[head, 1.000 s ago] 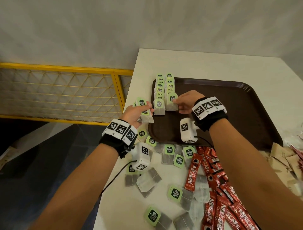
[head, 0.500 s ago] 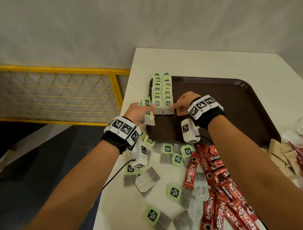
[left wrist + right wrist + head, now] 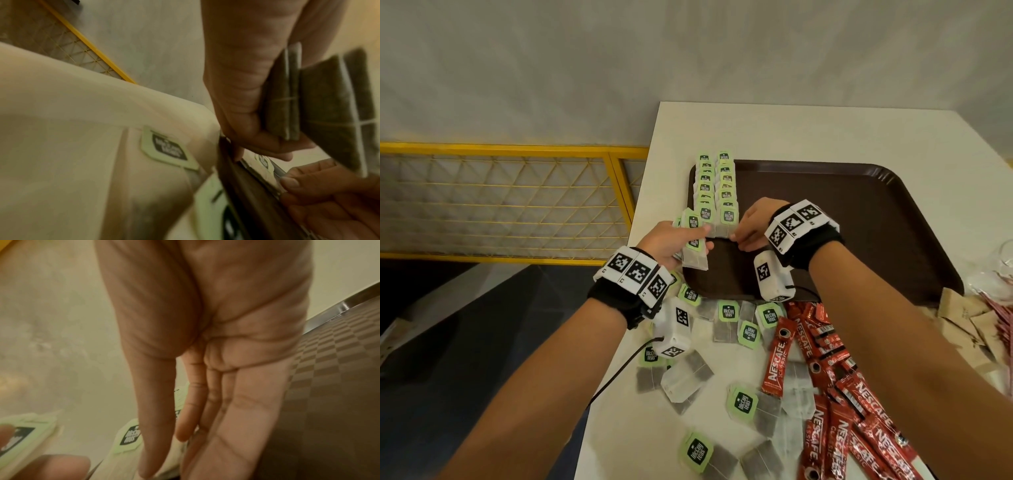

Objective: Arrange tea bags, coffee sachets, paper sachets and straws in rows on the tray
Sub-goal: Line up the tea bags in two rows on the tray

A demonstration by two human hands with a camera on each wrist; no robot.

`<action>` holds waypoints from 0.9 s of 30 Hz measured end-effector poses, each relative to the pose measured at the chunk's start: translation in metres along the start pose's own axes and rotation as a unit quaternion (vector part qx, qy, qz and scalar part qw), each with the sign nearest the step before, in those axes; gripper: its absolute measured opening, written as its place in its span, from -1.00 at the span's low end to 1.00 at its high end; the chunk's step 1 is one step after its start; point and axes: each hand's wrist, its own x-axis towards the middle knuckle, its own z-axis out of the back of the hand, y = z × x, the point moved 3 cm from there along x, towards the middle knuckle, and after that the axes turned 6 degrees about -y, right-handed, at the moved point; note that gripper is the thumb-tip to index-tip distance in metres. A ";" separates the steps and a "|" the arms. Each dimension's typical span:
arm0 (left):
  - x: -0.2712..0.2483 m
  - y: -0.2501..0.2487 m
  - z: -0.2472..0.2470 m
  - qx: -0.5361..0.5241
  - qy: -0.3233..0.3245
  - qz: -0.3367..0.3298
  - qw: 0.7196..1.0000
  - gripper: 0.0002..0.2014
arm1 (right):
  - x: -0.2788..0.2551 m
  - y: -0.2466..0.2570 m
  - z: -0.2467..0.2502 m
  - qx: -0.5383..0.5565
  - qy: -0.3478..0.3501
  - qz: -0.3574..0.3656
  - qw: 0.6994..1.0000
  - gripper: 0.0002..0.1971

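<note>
Two rows of green-tagged tea bags point(image 3: 717, 188) run along the left side of the brown tray point(image 3: 859, 222). My left hand point(image 3: 674, 241) grips a few tea bags point(image 3: 693, 250) at the tray's left rim, and its forefinger reaches to the front of the left row. In the left wrist view the fingers point(image 3: 246, 129) curl round the dark bags point(image 3: 287, 97). My right hand point(image 3: 751, 226) touches the front bag of the right row point(image 3: 727, 219). The right wrist view shows its fingers point(image 3: 205, 410) straight, their tips at that tea bag point(image 3: 131, 434).
Loose tea bags point(image 3: 743, 401) lie on the white table in front of the tray. Red coffee sachets point(image 3: 842, 394) are piled at the right front, brown paper sachets point(image 3: 969, 325) further right. The table's left edge drops off beside a yellow railing point(image 3: 517, 205).
My left hand has moved right with its tea bags, up to the front of the left row. My right hand stays at the front of the right row.
</note>
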 end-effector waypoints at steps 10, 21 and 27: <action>-0.002 -0.001 0.008 -0.175 -0.023 -0.045 0.983 -0.80 | -0.017 0.020 -0.003 0.122 0.012 0.060 0.991 -0.59; -0.018 -0.008 0.001 -0.249 0.076 -0.037 0.965 -0.73 | -0.031 0.022 -0.025 0.249 0.077 0.074 0.963 -0.77; -0.018 -0.004 0.002 -0.257 0.058 -0.060 0.963 -0.63 | -0.033 0.021 -0.021 0.241 0.036 0.100 0.965 -0.69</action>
